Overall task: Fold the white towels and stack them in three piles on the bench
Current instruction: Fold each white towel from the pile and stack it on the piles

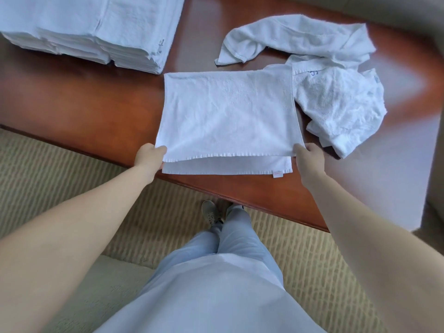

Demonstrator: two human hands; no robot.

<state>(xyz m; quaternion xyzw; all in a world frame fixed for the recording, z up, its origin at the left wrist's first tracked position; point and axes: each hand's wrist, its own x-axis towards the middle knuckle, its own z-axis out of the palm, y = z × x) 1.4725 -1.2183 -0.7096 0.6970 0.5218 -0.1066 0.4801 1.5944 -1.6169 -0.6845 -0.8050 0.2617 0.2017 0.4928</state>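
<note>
Two hands on one half-folded towel (228, 116), lying flat on the wooden bench (101, 111) at its near edge. Top layer sits slightly short of the bottom layer, so a strip of the lower layer shows along the near side, with a small tag (278, 174) at its near right corner. Left hand (150, 158) pinches the near left corner of the top layer, thumb on top. Right hand (308, 159) pinches the near right corner, fingers curled at the edge. Both arms extended, bare forearms.

Stack of folded towels (96, 27) far left on the bench, well apart from the working towel; pile count not clear, the view cuts it off. Crumpled towel (341, 104) just right of the working towel, touching its right edge. Another loose towel (295, 39) far right, overlapping the crumpled one.

Patterned carpet (60, 169) below the bench; the person's light trousers (216, 284) and one shoe (211, 212) are visible.
</note>
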